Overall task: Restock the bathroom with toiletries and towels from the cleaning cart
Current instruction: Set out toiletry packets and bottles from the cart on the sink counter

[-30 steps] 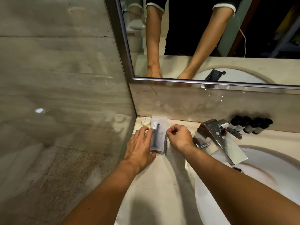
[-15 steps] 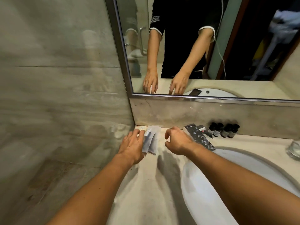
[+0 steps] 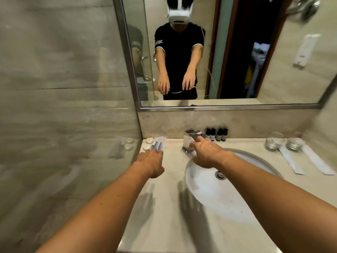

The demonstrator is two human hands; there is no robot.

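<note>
Reaching out flat, your left hand [image 3: 150,161] has its fingers [image 3: 155,152] straight and close together. The tips just touch the near end of the clear packets [image 3: 159,143]. They pinch nothing. The packets lie on the counter [image 3: 164,207], a bit left of the middle of the frame, close to the corner by the glass wall [image 3: 63,125]. Their long side runs away from you, up toward the mirror [image 3: 218,52], leaning a little to the right. So the packets sit right in front of your left fingers, and that hand is the nearer one by far.

Your right hand [image 3: 206,154] is loose and holds nothing. One finger points at the shiny tap [image 3: 189,141] and looks to be on it or just over it; I cannot tell which. The white sink [image 3: 218,194] is under that arm.

Small round soaps [image 3: 149,141] sit just left of the packets. Four little dark bottles [image 3: 217,134] stand behind the tap. At the far right are two glasses [image 3: 282,144] and long white wrappers [image 3: 306,161].

I think the packets are about in their spot. A small push along their long side would set them straight.
</note>
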